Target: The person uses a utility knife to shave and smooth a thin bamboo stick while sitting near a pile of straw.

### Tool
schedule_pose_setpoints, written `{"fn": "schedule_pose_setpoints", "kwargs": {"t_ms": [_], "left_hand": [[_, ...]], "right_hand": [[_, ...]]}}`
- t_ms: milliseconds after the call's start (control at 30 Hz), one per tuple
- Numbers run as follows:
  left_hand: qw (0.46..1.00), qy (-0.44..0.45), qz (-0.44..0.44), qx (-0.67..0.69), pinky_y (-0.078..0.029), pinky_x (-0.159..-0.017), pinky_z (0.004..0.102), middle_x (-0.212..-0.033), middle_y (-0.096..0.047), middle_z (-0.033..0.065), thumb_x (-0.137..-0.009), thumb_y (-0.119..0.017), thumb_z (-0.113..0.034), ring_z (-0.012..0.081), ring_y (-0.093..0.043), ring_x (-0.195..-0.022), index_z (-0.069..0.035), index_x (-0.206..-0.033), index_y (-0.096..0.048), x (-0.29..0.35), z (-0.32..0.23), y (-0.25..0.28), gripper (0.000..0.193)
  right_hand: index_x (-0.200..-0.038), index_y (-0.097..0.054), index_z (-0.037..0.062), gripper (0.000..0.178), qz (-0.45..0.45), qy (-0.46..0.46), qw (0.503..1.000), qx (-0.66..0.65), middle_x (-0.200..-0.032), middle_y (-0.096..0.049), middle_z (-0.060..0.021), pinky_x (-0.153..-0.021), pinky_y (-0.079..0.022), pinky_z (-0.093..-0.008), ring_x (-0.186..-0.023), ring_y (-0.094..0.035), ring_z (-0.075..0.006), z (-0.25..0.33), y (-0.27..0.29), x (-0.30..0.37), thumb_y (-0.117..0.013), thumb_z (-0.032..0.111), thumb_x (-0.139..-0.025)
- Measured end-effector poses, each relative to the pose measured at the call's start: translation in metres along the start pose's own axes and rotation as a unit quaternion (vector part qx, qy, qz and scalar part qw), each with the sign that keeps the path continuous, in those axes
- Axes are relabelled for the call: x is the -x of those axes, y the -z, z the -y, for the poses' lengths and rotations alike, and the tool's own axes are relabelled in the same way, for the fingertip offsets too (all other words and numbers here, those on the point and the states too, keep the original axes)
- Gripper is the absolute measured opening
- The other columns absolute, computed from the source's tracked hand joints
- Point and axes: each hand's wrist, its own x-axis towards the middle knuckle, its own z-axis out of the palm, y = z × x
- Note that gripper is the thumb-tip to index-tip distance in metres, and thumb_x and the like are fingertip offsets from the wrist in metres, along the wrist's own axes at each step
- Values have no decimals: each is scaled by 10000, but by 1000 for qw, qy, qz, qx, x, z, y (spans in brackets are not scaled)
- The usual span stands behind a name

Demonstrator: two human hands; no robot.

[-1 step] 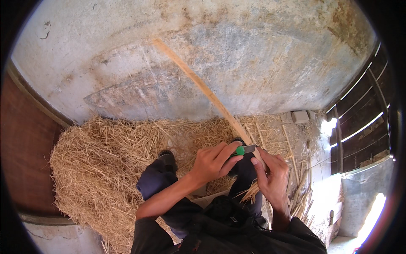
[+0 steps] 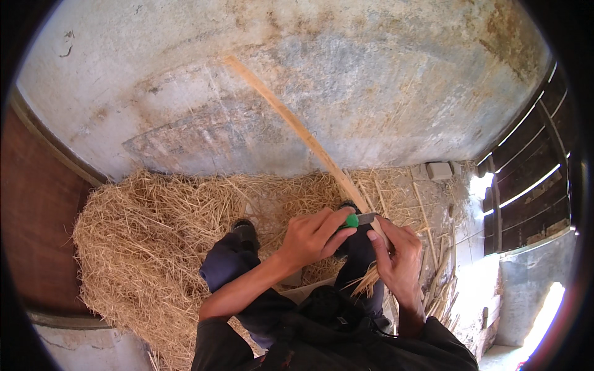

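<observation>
My left hand (image 2: 311, 236) is closed round the green handle of a knife (image 2: 352, 221), its short flat blade pointing right. The blade lies across a long pale wooden strip (image 2: 296, 125), close to the fingers of my right hand (image 2: 403, 255). That hand grips the strip near its lower end, thumb on top. From there the strip slants up and left, its far end in front of the wall. Thin curled shavings (image 2: 366, 282) hang or lie just below my right hand, over my leg; whether they are still joined to the strip I cannot tell.
Loose straw (image 2: 145, 247) is heaped on the left and spreads under my feet. A stained plaster wall (image 2: 396, 80) rises ahead. Sticks (image 2: 440, 272) lie at the right, near a grey block (image 2: 439, 171) and a dark slatted panel (image 2: 526, 179). A brown board (image 2: 43, 216) stands at the far left.
</observation>
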Motion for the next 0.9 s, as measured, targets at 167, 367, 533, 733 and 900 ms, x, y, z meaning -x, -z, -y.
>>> {"fn": "schedule_pose_setpoints", "kwargs": {"t_ms": [167, 367, 533, 733, 900], "left_hand": [[1000, 9, 16, 8, -547, -555, 342, -892, -734, 87, -932, -841, -195, 223, -697, -653, -9, -1213, -727, 1, -2, 0, 356], [1000, 13, 3, 10, -540, -547, 340, -891, -734, 83, -924, -848, -190, 225, -694, -646, -4, -1216, -725, -3, 0, 5, 368], [999, -17, 20, 26, -527, -538, 337, -866, -717, 66, -902, -865, -194, 214, -687, -634, -14, -1221, -727, -1, 1, 6, 391], [999, -17, 32, 17, -526, -537, 341, -832, -686, 42, -883, -877, -193, 204, -676, -631, -25, -1254, -727, -1, -5, 4, 435], [1000, -17, 21, 11, -530, -538, 336, -831, -690, 39, -889, -874, -211, 198, -682, -639, -29, -1263, -725, -2, -5, 3, 442]], "right_hand": [[-1214, -776, -7, 275, 13, -41, 998, -36, -914, -787, -180, -727, -515, -403, -709, -706, -320, 6, 1, 1, -777, 136, -980], [-1211, -777, -5, 264, 32, -51, 997, -53, -892, -781, -175, -722, -513, -407, -704, -700, -325, 6, 2, 0, -775, 120, -979], [-1191, -789, 1, 249, 24, -33, 998, -51, -880, -775, -164, -716, -507, -409, -686, -684, -321, 0, -1, 4, -781, 112, -969], [-1168, -794, 0, 236, 35, -26, 998, -48, -836, -751, -165, -701, -493, -404, -655, -655, -323, 2, -2, 3, -787, 114, -961], [-1158, -791, -5, 233, 26, -34, 997, -60, -808, -738, -160, -686, -476, -399, -643, -646, -319, 3, -3, 2, -786, 122, -962]]}}
